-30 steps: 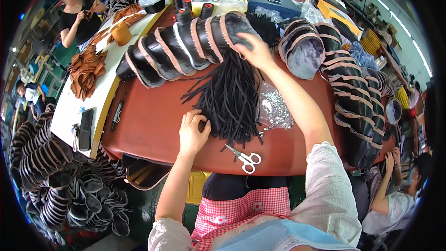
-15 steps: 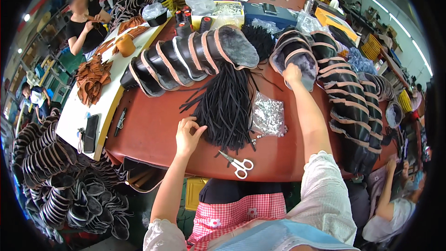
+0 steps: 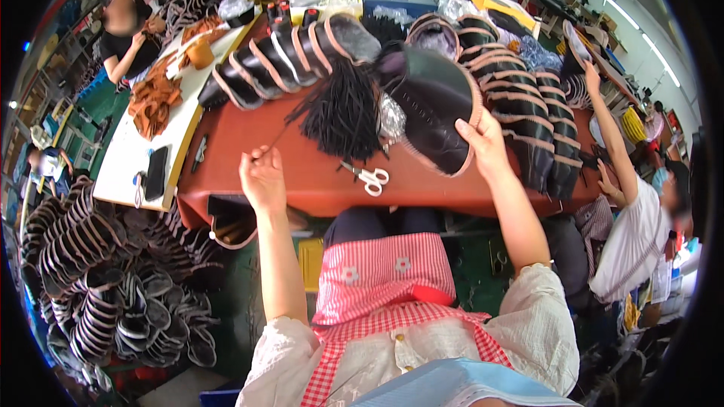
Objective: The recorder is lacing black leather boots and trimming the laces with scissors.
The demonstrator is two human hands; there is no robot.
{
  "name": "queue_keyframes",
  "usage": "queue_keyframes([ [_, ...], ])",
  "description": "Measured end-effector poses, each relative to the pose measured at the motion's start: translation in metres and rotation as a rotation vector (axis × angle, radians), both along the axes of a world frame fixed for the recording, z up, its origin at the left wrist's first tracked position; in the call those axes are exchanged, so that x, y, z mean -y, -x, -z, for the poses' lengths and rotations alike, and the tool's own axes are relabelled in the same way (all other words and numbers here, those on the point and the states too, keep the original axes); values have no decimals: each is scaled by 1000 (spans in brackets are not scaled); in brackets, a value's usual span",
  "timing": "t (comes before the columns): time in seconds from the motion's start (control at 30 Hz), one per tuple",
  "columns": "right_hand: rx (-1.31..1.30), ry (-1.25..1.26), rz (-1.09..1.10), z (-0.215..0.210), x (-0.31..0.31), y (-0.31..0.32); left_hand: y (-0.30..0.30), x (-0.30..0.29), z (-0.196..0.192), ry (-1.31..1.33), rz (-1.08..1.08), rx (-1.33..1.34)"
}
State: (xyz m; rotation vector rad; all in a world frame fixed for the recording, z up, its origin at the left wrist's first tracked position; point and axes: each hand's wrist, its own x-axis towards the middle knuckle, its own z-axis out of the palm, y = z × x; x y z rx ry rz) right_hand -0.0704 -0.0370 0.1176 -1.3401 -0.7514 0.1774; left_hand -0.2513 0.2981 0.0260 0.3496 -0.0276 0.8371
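My right hand (image 3: pixel 489 148) grips a black leather shoe upper (image 3: pixel 441 105) by its pinkish, zigzag-cut edge, thumb on the near face. A row of small holes runs along the leather. Closed in a pinch, my left hand (image 3: pixel 262 179) holds the end of a black lace (image 3: pixel 282 134) that stretches toward a thick bundle of black laces (image 3: pixel 343 113) on the red table (image 3: pixel 302 173). White-handled scissors (image 3: pixel 371 179) lie just in front of the bundle. Behind the held upper, a clear bag of small silvery pieces (image 3: pixel 391 117) is partly hidden.
Nested fur-lined uppers (image 3: pixel 283 60) lie at left, with more stacked rows (image 3: pixel 520 98) at right. A white side table (image 3: pixel 124 169) carries brown leather pieces (image 3: pixel 154 102) and a phone (image 3: pixel 157 173). Co-workers sit at far left and right; one raised arm (image 3: pixel 612 117) reaches over the right side.
My right hand has lifted an upper from the back right and brought it nearer. My left hand has moved left and drawn a lace out from the bundle. The view has shifted.
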Motion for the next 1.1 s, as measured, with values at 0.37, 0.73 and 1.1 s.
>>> queue_keyframes([
  [0.37, -959, -120, -307, 193, -36, 176, 61, 59, 8, -482, -168, -415],
  [0.73, -1220, 120, -118, 250, -2, 188, -37, 118, 74, -1382, -150, -962],
  [1.1, 269, 356, 321, 141, -4, 152, 45, 111, 30, -951, 114, -759],
])
